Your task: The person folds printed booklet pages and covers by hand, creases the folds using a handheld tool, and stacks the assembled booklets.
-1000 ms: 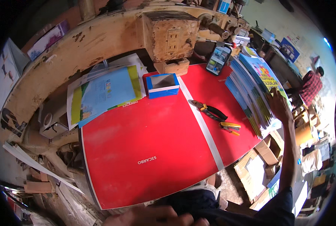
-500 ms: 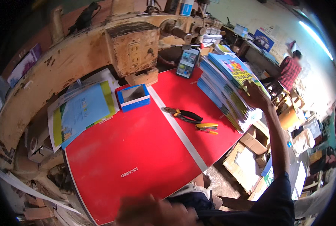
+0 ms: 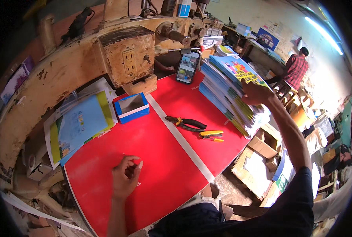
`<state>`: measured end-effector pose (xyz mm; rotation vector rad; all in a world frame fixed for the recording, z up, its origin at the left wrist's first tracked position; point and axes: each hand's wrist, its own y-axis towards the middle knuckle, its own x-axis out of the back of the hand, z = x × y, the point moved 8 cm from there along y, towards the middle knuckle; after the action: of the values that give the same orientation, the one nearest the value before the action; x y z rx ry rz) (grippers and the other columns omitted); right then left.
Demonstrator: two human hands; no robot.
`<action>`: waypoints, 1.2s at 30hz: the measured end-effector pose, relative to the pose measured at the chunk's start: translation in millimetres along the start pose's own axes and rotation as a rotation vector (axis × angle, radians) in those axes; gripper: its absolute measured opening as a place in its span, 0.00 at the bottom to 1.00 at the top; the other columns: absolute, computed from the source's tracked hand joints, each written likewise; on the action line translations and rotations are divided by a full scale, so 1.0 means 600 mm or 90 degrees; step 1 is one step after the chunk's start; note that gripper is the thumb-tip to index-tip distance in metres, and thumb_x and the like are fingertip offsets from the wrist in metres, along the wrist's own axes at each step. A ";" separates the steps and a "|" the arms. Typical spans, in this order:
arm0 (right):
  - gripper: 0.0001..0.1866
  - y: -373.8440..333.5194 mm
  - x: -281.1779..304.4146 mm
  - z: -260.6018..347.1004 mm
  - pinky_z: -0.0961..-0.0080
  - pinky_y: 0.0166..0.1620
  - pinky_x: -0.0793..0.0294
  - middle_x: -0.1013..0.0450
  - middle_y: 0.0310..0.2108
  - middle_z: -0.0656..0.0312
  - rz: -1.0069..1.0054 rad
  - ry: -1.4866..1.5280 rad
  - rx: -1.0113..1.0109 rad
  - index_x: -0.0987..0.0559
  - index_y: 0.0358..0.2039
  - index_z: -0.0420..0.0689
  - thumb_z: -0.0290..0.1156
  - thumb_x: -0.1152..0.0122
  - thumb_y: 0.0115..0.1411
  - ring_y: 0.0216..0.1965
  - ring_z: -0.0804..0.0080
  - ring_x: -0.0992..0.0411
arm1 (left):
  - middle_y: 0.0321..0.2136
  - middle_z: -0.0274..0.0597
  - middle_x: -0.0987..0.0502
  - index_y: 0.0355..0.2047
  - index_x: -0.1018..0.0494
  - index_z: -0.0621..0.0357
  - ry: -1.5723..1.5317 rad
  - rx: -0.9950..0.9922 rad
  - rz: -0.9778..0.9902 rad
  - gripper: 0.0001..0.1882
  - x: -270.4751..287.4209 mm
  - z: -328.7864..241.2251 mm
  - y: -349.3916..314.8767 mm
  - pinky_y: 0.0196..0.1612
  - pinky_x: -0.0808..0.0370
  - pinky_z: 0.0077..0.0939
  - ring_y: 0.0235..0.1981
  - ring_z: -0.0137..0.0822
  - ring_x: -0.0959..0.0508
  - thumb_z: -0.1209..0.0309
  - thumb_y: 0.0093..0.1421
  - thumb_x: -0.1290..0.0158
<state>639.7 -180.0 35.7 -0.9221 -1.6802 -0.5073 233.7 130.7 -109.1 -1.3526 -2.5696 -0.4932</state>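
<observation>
My right hand (image 3: 258, 93) hides part of the top cover on the booklet stack (image 3: 219, 87); whether it grips, I can't tell. My left hand (image 3: 125, 177) covers some lettering on the red board (image 3: 144, 138); that forearm (image 3: 117, 215) runs off the lower edge. Phone (image 3: 187, 68) pictures (small tiles) too tiny to make out. Co-worker's (image 3: 296, 68) hands likewise.

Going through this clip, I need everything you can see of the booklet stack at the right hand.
The booklet stack sits at the right side of the red work surface, right of the phone. Many thin, paper-looking booklets lie piled unevenly, their edges stepping out in blue, white and green. The top cover is light blue with colourful figures and yellow lettering. The right hand lies over its near part; how firmly it grips cannot be told.
</observation>
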 end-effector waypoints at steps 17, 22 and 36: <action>0.18 -0.021 0.046 -0.148 0.53 0.37 0.17 0.21 0.32 0.46 -0.327 -0.142 -0.144 0.24 0.53 0.44 0.31 0.44 0.63 0.35 0.45 0.18 | 0.19 0.32 0.25 0.39 0.23 0.61 0.011 -0.061 0.016 0.05 0.001 0.011 0.004 0.23 0.32 0.16 0.19 0.16 0.28 0.76 0.64 0.39; 0.22 -0.242 0.195 -0.213 0.58 0.48 0.22 0.27 0.50 0.49 -0.380 -0.057 -0.209 0.32 0.64 0.49 0.32 0.51 0.70 0.49 0.53 0.25 | 0.20 0.35 0.23 0.39 0.23 0.60 0.030 -0.077 0.019 0.05 0.000 0.007 0.000 0.21 0.31 0.17 0.18 0.18 0.26 0.76 0.64 0.39; 0.09 -0.353 0.018 0.278 0.73 0.39 0.26 0.23 0.34 0.61 -0.622 0.766 0.182 0.22 0.43 0.42 0.33 0.40 0.67 0.35 0.73 0.24 | 0.58 0.46 0.26 0.66 0.38 0.61 -0.451 -0.248 -0.214 0.32 0.163 -0.184 -0.063 0.63 0.30 0.42 0.58 0.40 0.26 0.70 0.65 0.39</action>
<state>370.0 -182.9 20.3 0.4930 -0.8875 -1.1269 149.3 143.6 17.2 -1.3979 -3.4627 -0.6985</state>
